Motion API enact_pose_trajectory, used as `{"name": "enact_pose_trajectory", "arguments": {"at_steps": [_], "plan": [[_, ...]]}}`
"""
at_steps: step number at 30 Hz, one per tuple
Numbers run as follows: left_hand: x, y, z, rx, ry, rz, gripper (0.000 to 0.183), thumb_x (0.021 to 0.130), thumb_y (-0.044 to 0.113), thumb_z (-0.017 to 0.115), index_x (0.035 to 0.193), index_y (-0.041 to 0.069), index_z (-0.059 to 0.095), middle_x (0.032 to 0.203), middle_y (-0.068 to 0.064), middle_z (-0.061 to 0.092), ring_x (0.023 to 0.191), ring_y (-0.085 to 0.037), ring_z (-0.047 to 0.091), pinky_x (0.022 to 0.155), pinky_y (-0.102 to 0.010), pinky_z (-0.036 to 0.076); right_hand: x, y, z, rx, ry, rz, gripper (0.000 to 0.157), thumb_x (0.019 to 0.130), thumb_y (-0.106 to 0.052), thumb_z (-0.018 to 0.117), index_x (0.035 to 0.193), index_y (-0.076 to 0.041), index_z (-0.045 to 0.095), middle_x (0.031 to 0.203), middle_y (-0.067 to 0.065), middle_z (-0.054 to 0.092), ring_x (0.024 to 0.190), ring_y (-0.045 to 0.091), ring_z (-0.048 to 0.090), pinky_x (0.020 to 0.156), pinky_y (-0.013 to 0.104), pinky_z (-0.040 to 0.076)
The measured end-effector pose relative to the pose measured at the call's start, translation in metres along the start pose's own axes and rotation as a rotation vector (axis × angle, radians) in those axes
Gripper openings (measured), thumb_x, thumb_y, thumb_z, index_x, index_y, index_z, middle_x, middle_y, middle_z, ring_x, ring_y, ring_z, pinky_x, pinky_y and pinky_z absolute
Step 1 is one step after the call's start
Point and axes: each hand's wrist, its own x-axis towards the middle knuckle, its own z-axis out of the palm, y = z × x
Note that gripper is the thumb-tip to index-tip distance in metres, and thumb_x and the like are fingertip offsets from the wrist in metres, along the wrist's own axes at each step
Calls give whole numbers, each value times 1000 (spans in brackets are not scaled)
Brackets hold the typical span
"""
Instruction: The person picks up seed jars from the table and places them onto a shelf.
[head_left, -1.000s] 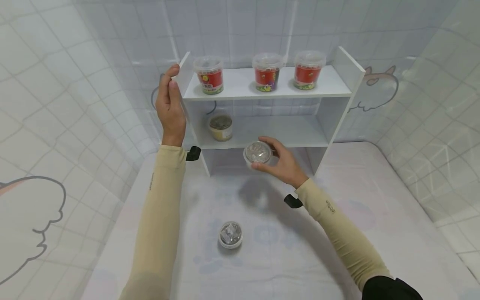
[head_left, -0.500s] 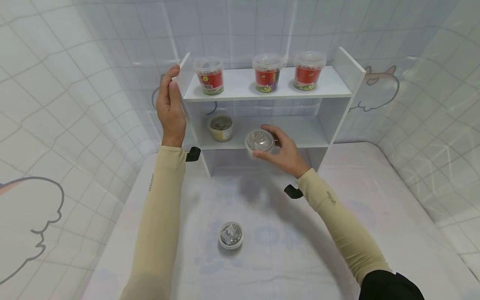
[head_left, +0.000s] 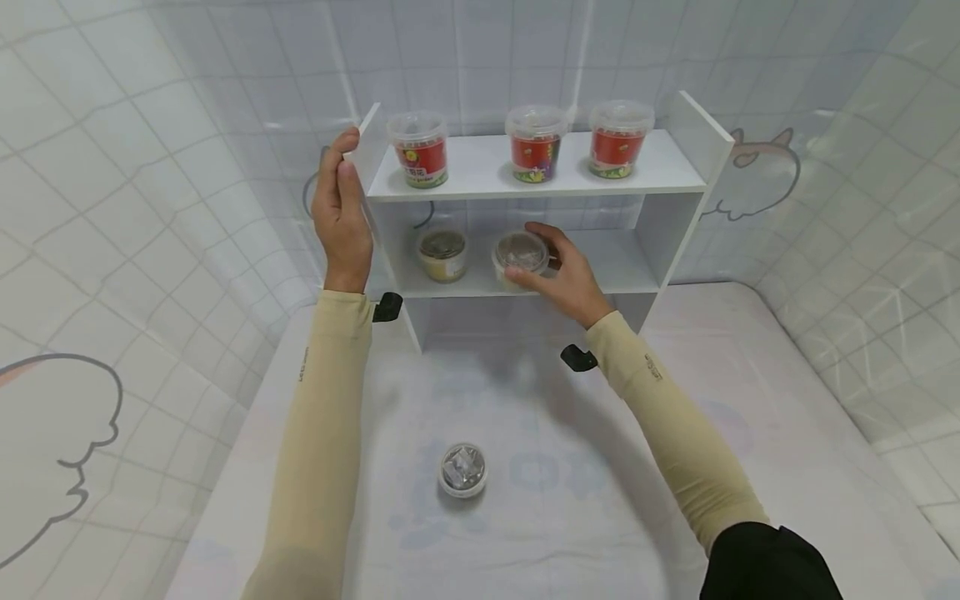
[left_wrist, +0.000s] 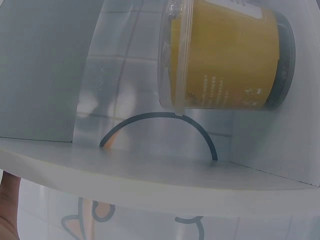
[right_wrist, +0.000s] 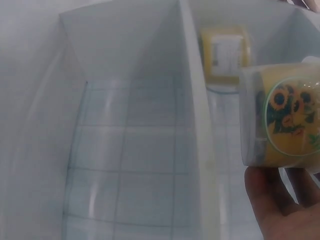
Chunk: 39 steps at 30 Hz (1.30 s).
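My right hand (head_left: 566, 275) grips a clear-lidded plastic tub (head_left: 522, 250) between thumb and fingers, at the middle level of a white shelf unit (head_left: 600, 254). A yellow label with sunflowers shows on this tub in the right wrist view. Whether its base touches the board cannot be seen. To its left stands a similar yellow-labelled tub (head_left: 442, 256), seen sideways in the left wrist view. My left hand (head_left: 342, 221), fingers extended, rests against the unit's left side panel. In the left wrist view only a bit of that hand (left_wrist: 7, 210) shows.
Three red-labelled tubs stand on the top board: one at left (head_left: 420, 152), two toward the right (head_left: 536, 146) (head_left: 618, 142). Another lidded tub (head_left: 462, 471) sits on the cloth-covered table (head_left: 540, 525) in front. Tile-patterned sheets (head_left: 187, 208) surround the sides and back.
My right hand has carried its tub up and forward, from in front of the unit to the middle level beside the other tub. The left hand stays in place.
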Motion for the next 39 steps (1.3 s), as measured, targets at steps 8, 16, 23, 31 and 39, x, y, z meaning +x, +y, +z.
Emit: {"name": "enact_pose_trajectory", "arguments": {"at_steps": [8, 16, 23, 31, 39], "plan": [[0, 1, 0, 10, -1, -3, 31, 105, -6, 40, 129, -10, 59, 137, -17, 60, 135, -22, 50, 119, -39, 33, 15, 1, 2, -32, 14, 24, 79, 84, -46, 82, 150, -19, 47, 139, 1, 54, 117, 16, 54, 104, 36, 47], [0, 1, 0, 6, 1, -11, 31, 105, -6, 40, 129, -10, 59, 137, -15, 60, 135, -21, 49, 119, -40, 33, 24, 8, 4, -36, 16, 79, 79, 84, -48, 81, 150, -22, 46, 143, 1, 52, 117, 22, 55, 100, 39, 49], [0, 0, 0, 8, -7, 10, 31, 106, -6, 39, 129, -10, 59, 138, -20, 59, 135, -22, 49, 119, -40, 33, 28, 15, 6, -88, -3, 130, 83, 85, -52, 79, 152, -19, 44, 144, 2, 51, 117, 22, 54, 99, 40, 49], [1, 0, 1, 0, 2, -2, 31, 105, -6, 40, 129, -9, 60, 138, -18, 59, 136, -21, 49, 120, -40, 32, 29, 17, 9, -100, -7, 151, 84, 85, -55, 78, 153, -20, 43, 145, 2, 51, 119, 21, 53, 100, 39, 48], [0, 1, 1, 27, 0, -4, 31, 105, -6, 40, 129, -10, 60, 138, -20, 59, 135, -21, 50, 119, -38, 33, 28, 14, 9, -97, -3, 168, 87, 83, -57, 78, 153, -20, 42, 144, 3, 52, 119, 21, 53, 101, 39, 48]]}}
